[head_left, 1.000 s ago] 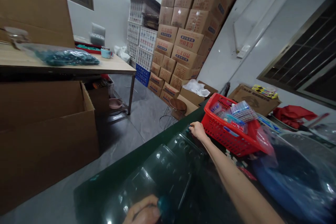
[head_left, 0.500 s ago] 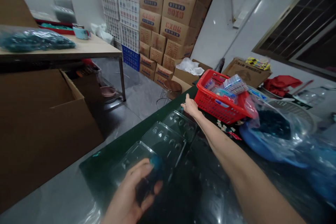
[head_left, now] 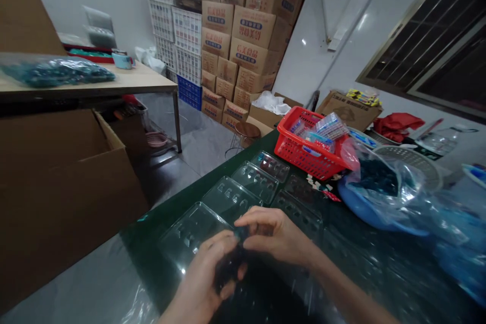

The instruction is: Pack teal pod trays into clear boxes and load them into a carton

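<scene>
**Hands:** The left hand [head_left: 201, 276] is curled around a dark, blurred clump [head_left: 228, 269] near the lower middle of the surface. The right hand [head_left: 275, 235] is pinching the top of the clump between thumb and fingers, just beside the left hand. The exact form of the clump cannot be made out.

**Work surface:** The dark green surface [head_left: 146, 233] runs diagonally across the view. Just beyond the hands are clear plastic blister trays: one [head_left: 193, 238] lies directly beneath the hands' near side, with others [head_left: 230, 200] [head_left: 255, 182] [head_left: 270, 166] in a row toward the far end and two more [head_left: 299, 212] [head_left: 301, 187] beside that row.

**Nearby items:** A red plastic basket [head_left: 299, 152] holding packaged items stands near the far end. Small white pieces [head_left: 317, 182] lie just in front of it. Toward the right edge, a blue basin [head_left: 351, 197] holds a clear plastic bag [head_left: 395, 187] of dark contents.

**Beyond:** A wooden surface [head_left: 148, 77] carries a bag of teal items [head_left: 56, 72]. Stacked cartons [head_left: 243, 45] and white crates [head_left: 186, 30] stand against the back wall.
</scene>
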A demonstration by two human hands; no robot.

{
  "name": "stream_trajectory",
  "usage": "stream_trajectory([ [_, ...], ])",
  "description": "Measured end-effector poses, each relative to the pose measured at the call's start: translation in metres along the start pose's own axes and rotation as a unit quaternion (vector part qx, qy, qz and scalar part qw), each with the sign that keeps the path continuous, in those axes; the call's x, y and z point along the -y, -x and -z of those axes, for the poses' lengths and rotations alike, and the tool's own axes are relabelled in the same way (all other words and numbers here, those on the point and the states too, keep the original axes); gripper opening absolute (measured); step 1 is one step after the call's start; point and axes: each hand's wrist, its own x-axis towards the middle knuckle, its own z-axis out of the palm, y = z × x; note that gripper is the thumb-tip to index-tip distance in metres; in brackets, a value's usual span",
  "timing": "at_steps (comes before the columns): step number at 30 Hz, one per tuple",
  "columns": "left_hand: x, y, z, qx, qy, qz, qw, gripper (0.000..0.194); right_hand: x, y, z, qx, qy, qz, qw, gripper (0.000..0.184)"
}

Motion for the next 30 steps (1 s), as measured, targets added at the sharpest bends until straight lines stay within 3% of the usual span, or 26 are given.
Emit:
stream_trajectory([
  [7,0.006,-0.004,-0.009,-0.018,0.004,0.014,1.0,0.021,-0.01,0.008,0.011,-0.013,-0.144,-0.063,0.987,0.031],
  [14,0.004,-0.009,-0.022,-0.069,0.018,0.046,0.996,0.03,-0.011,0.008,0.001,-0.064,-0.146,-0.074,0.985,0.019],
  [18,0.001,-0.01,-0.019,-0.064,0.057,0.054,0.995,0.03,-0.013,0.001,0.001,-0.106,-0.139,-0.071,0.982,0.02],
  [21,-0.002,-0.009,-0.013,-0.045,0.083,0.056,0.994,0.028,-0.025,-0.022,0.031,-0.202,0.006,-0.072,0.977,0.027],
  [24,-0.006,-0.009,-0.006,-0.041,0.079,0.061,0.994,0.025,-0.046,-0.064,0.085,-0.292,0.159,-0.083,0.939,0.03],
  [27,-0.006,-0.015,0.006,-0.041,0.062,0.025,0.997,0.02,-0.07,-0.109,0.133,-0.313,0.244,-0.108,0.911,0.022],
  [30,-0.001,-0.023,0.024,-0.043,0.04,-0.017,0.998,0.017,-0.091,-0.14,0.157,-0.306,0.326,-0.14,0.883,0.019],
])
